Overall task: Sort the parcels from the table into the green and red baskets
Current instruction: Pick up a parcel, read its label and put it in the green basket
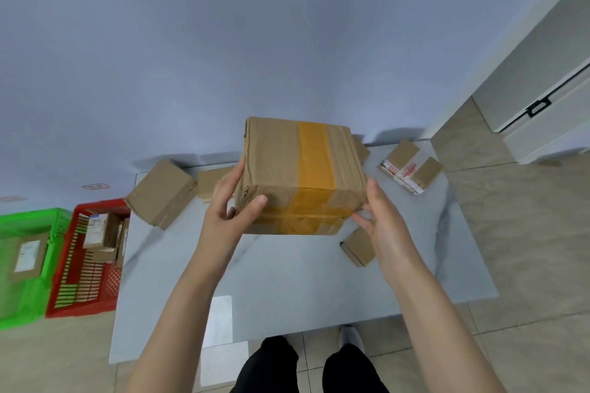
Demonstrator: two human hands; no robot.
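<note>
A large cardboard parcel [300, 175] with a yellow tape band hangs above the middle of the table [287, 271], held between both hands. My left hand [228, 214] grips its left side with the thumb on the front face. My right hand [383, 220] presses against its right lower corner. More parcels lie on the table: a brown box [161, 193] at the far left corner, a flat one [210, 182] behind it, a small one [357, 247] under my right hand, and a red-and-white taped one [410, 166] at the far right. The red basket [86, 265] and the green basket [25, 265] stand on the floor to the left.
The red basket holds several parcels; the green basket holds one flat labelled parcel [27, 257]. A white cabinet [542, 99] stands at the right on the tiled floor. A blue-grey wall runs behind the table. My legs and shoe show at the table's near edge.
</note>
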